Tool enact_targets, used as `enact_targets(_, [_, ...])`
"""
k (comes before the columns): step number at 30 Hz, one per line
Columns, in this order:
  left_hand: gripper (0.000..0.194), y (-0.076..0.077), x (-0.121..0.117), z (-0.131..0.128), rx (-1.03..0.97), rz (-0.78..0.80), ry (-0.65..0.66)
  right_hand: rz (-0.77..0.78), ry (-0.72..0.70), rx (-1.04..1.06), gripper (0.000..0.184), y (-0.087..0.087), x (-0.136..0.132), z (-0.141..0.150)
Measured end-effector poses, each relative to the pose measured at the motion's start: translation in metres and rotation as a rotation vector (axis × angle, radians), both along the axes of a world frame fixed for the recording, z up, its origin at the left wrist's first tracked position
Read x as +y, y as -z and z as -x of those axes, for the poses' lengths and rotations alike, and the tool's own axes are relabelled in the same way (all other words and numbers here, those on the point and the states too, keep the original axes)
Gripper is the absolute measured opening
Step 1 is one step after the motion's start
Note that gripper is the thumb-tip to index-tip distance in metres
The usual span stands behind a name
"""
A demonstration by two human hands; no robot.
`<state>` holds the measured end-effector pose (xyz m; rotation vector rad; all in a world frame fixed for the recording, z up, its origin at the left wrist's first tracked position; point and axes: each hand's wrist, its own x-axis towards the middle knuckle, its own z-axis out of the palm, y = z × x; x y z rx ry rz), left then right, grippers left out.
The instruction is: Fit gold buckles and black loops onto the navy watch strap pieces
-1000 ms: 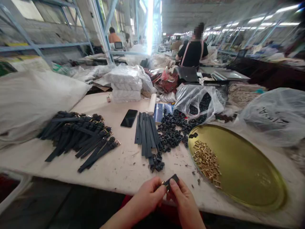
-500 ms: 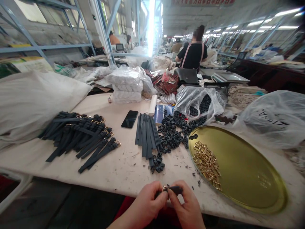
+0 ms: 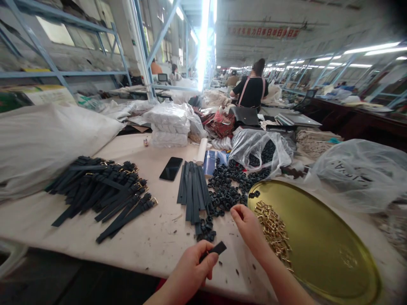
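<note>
My left hand (image 3: pixel 194 267) is closed on a short dark strap piece (image 3: pixel 215 249) near the table's front edge. My right hand (image 3: pixel 249 227) reaches forward over the table, fingers curled, beside the pile of small black loops (image 3: pixel 229 186) and the gold buckles (image 3: pixel 274 228) on the gold oval tray (image 3: pixel 330 245). Whether it holds anything is hidden. A bundle of plain dark straps (image 3: pixel 192 190) lies just ahead. Finished straps with gold buckles (image 3: pixel 104 190) are heaped to the left.
A black phone (image 3: pixel 171 168) lies behind the straps. A clear bag of black loops (image 3: pixel 263 146), a large plastic bag (image 3: pixel 359 173) and a white sack (image 3: pixel 41 140) ring the table. A person in black (image 3: pixel 251 89) works at a far bench.
My right hand let go of the strap piece and moved forward toward the loops and the tray. The left hand keeps the strap piece. The view tilted up slightly.
</note>
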<state>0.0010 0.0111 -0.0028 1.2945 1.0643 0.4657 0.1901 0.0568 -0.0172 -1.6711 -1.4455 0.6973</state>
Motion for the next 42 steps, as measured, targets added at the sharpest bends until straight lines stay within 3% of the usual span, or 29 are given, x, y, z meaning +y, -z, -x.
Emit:
enact_targets(4, [0.023,0.006,0.004,-0.001,0.003,0.022,-0.062,-0.044,0.042,-0.071,0.011,0.006,0.033,-0.009])
enact_targets(8, [0.024,0.0,0.015,-0.001,0.022,-0.016,-0.139,-0.008,-0.005,-0.015,0.017,-0.003,0.015,0.002])
enact_targets(10, [0.025,-0.006,0.02,-0.002,0.02,-0.056,-0.192,0.115,-0.116,0.163,0.022,-0.013,-0.006,0.01])
enact_targets(12, [0.025,-0.012,0.022,-0.005,0.032,-0.087,-0.195,0.293,-0.224,0.489,0.025,-0.021,-0.026,0.018])
enact_targets(15, [0.024,-0.015,0.019,-0.006,0.075,-0.106,-0.102,0.403,-0.218,0.774,0.027,-0.022,-0.048,0.027])
enact_targets(21, [0.02,-0.016,0.011,0.0,0.184,-0.031,0.091,0.342,-0.186,0.769,0.03,-0.011,-0.057,0.034])
enact_targets(26, [0.013,-0.02,0.004,-0.001,0.077,-0.072,0.055,0.367,-0.162,0.714,0.029,-0.01,-0.063,0.036])
enact_targets(29, [0.027,-0.02,-0.002,0.001,-0.006,-0.058,0.057,0.338,-0.111,0.697,0.028,-0.01,-0.071,0.04])
enact_targets(32, [0.026,-0.016,-0.005,0.003,-0.037,-0.05,0.04,0.319,-0.161,0.721,0.03,-0.011,-0.079,0.046])
enact_targets(36, [0.021,-0.014,-0.006,0.005,-0.008,-0.069,0.032,0.306,-0.168,0.904,0.043,-0.013,-0.085,0.049])
enact_targets(40, [0.024,-0.018,-0.006,0.006,0.103,-0.104,0.068,0.457,-0.148,1.11,0.027,-0.011,-0.088,0.049])
enact_targets(42, [0.028,-0.019,-0.006,0.007,0.192,-0.131,0.068,0.541,-0.16,1.184,0.028,-0.007,-0.09,0.051])
